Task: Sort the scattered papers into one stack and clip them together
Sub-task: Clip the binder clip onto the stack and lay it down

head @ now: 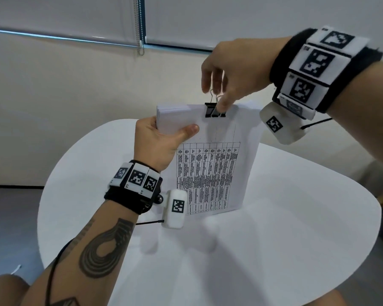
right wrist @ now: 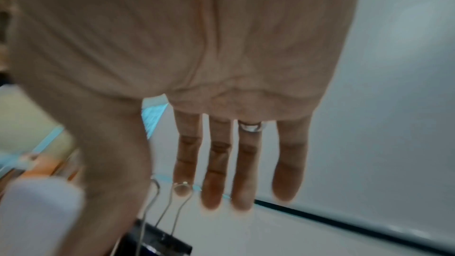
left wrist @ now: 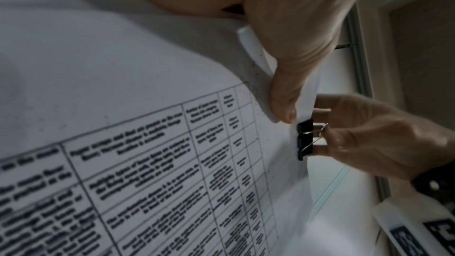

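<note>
one stack [head: 210, 155] formed, held upright over table [head: 296, 206]; we see no loose sheets. left hand [head: 157, 140] pinches its upper corner. binder clip [head: 215, 110] seated on top edge. right hand [head: 237, 71] fingers straight, thumb touching clip. we judge only release left.

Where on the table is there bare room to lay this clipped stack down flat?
The white table is bare to the right of the stack and all along the near edge. It is crowded only at the stack's top: the left hand grips its corner, and the right hand is at the clip.
</note>
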